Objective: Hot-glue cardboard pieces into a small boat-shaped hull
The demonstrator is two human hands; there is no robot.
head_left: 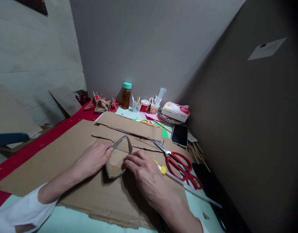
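Note:
A bent cardboard strip (111, 174) forms a closed loop with a pointed top, standing on edge on a large cardboard sheet (63, 142). My left hand (97, 155) grips the loop's left wall between thumb and fingers. From the other side, my right hand (140, 165) pinches the right wall; its thumb is hidden. Thin blue lines show along the loop's inner edge. Just right of my right hand lie red-handled scissors (180, 165), blades slightly parted, and a glue gun with a yellow tip (162, 169) and a pale glue stick (197, 192), partly covered by the hand.
At the back stand a jar (126, 97) with a teal lid, paper cups (145, 105) and a tissue pack (175, 111). A phone (180, 135) and thin wooden sticks (198, 152) lie on the right. Small cardboard-and-stick pieces (102, 104) sit at the back left. A grey wall (236, 129) borders the right.

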